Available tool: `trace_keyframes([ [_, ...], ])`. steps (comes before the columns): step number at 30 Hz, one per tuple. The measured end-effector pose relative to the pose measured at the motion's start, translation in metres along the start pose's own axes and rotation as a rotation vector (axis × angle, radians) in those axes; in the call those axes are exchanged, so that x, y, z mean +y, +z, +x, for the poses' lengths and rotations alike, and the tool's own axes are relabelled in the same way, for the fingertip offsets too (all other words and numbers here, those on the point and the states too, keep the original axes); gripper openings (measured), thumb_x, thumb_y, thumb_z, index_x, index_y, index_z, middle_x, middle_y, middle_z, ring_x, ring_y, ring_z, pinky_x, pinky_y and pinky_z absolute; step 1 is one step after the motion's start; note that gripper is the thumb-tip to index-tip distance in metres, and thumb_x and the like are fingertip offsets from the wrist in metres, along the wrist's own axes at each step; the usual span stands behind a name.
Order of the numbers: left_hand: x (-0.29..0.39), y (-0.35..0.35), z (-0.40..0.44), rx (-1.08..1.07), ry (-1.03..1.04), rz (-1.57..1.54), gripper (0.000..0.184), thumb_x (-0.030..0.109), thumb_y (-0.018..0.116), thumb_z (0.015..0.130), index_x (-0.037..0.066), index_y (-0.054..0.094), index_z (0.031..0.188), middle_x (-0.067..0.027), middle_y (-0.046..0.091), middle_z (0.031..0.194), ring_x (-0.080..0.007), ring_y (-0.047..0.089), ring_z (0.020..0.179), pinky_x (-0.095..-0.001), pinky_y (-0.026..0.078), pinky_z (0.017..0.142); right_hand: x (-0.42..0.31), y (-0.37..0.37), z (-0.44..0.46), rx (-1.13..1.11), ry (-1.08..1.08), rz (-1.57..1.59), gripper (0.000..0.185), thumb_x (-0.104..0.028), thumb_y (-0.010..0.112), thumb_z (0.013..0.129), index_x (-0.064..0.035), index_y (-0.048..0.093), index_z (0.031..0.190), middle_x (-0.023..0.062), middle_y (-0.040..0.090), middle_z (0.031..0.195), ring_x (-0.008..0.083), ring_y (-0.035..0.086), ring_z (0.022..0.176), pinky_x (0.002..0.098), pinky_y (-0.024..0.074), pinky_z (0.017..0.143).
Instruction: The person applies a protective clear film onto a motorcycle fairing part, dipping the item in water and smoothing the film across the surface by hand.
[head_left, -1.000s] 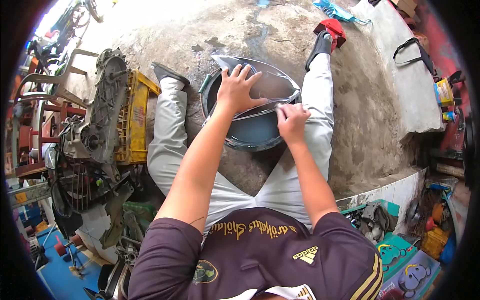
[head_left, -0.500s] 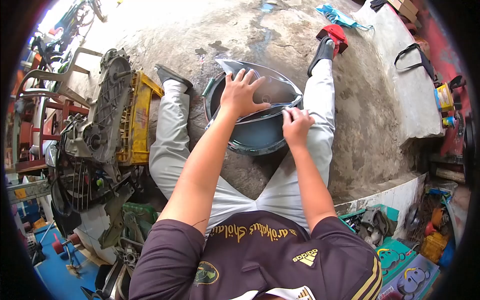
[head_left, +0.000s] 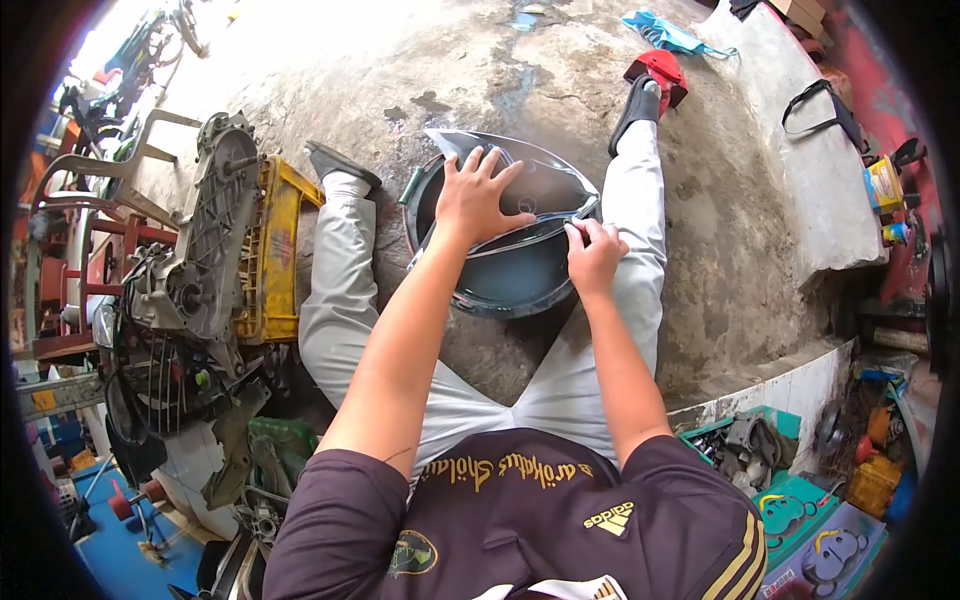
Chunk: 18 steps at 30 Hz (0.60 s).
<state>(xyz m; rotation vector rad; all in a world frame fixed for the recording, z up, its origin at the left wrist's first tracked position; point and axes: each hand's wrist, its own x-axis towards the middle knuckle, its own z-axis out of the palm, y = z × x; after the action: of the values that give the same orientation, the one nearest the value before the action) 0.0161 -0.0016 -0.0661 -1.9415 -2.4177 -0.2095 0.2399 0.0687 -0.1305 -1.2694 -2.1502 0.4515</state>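
Curved panel (head_left: 548, 175), right there across the round basin (head_left: 512, 306), between the outstretched legs! The left hand (head_left: 474, 205) lies over it, fingers spread wide, closed around nothing. The right hand (head_left: 596, 252) sits at its near right edge, fingers curled in; whether they pinch anything, can't tell! Off left, a yellow crate (head_left: 268, 262) on the concrete floor (head_left: 735, 215).

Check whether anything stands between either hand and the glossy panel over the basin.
Nothing visible does. The left hand lies spread directly on the glossy panel; the right hand is at the panel's near right edge, with nothing seen in between, though whether it touches the edge is hard to tell.
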Motion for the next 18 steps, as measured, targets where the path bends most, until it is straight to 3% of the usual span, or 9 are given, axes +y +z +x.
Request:
trace_keyframes([
  [2, 0.0, -0.001, 0.0, -0.006, -0.005, 0.003, 0.095, 0.083, 0.068, 0.077, 0.03, 0.053, 0.155, -0.0122, 0.048, 0.162, -0.0327, 0.04, 0.152, -0.0608, 0.027, 0.12, 0.0, 0.008, -0.004, 0.033, -0.155, 0.03, 0.007, -0.022, 0.075, 0.092, -0.0152, 0.076, 0.095, -0.0018, 0.075, 0.092, 0.0229, 0.063, 0.096, 0.0473, 0.0378, 0.094],
  [5, 0.0, 0.0, 0.001, -0.019, 0.0, 0.019, 0.096, 0.083, 0.067, 0.078, 0.031, 0.051, 0.156, -0.0123, 0.047, 0.163, -0.0328, 0.04, 0.153, -0.0608, 0.028, 0.12, -0.018, -0.008, -0.007, -0.1, -0.346, -0.031, 0.008, -0.021, 0.074, 0.092, -0.0151, 0.077, 0.097, -0.0029, 0.074, 0.09, 0.0212, 0.063, 0.096, 0.047, 0.0379, 0.094],
  [6, 0.0, 0.001, 0.001, -0.026, 0.002, 0.034, 0.096, 0.083, 0.066, 0.078, 0.031, 0.049, 0.157, -0.0126, 0.047, 0.163, -0.0331, 0.04, 0.153, -0.0611, 0.028, 0.12, -0.012, -0.007, -0.004, -0.095, -0.347, -0.031, 0.008, -0.021, 0.074, 0.092, -0.0151, 0.077, 0.097, -0.0029, 0.074, 0.09, 0.0212, 0.063, 0.096, 0.047, 0.0379, 0.094],
  [9, 0.001, 0.0, 0.0, -0.014, -0.006, 0.014, 0.095, 0.083, 0.067, 0.078, 0.03, 0.053, 0.156, -0.0119, 0.047, 0.163, -0.0323, 0.039, 0.153, -0.0602, 0.028, 0.12, 0.0, -0.002, 0.004, 0.042, -0.066, -0.049, 0.007, -0.021, 0.076, 0.091, -0.0152, 0.077, 0.094, -0.0041, 0.072, 0.089, 0.0209, 0.063, 0.094, 0.0461, 0.0381, 0.093],
  [10, 0.0, 0.0, 0.0, -0.009, -0.006, 0.017, 0.095, 0.083, 0.067, 0.078, 0.03, 0.053, 0.156, -0.0119, 0.047, 0.163, -0.0323, 0.039, 0.153, -0.0602, 0.028, 0.12, -0.001, 0.0, 0.0, 0.047, -0.069, -0.047, 0.007, -0.021, 0.076, 0.091, -0.0152, 0.077, 0.094, -0.0041, 0.072, 0.089, 0.0209, 0.063, 0.094, 0.0461, 0.0381, 0.093],
  [12, 0.001, -0.002, 0.001, -0.032, -0.007, 0.022, 0.095, 0.082, 0.067, 0.078, 0.03, 0.053, 0.156, -0.012, 0.047, 0.163, -0.0325, 0.04, 0.153, -0.0601, 0.028, 0.121, -0.007, 0.002, -0.008, -0.022, -0.291, -0.003, 0.007, -0.022, 0.077, 0.09, -0.0154, 0.078, 0.092, -0.0047, 0.072, 0.086, 0.0203, 0.063, 0.094, 0.0456, 0.0381, 0.092],
  [18, 0.001, -0.005, 0.0, -0.007, -0.01, 0.001, 0.094, 0.081, 0.069, 0.078, 0.029, 0.054, 0.155, -0.0124, 0.048, 0.162, -0.033, 0.04, 0.152, -0.0609, 0.028, 0.12, -0.002, 0.0, 0.003, 0.041, -0.1, 0.032, 0.009, -0.021, 0.076, 0.091, -0.0142, 0.078, 0.096, -0.0029, 0.074, 0.09, 0.0217, 0.063, 0.093, 0.0446, 0.0378, 0.091],
])
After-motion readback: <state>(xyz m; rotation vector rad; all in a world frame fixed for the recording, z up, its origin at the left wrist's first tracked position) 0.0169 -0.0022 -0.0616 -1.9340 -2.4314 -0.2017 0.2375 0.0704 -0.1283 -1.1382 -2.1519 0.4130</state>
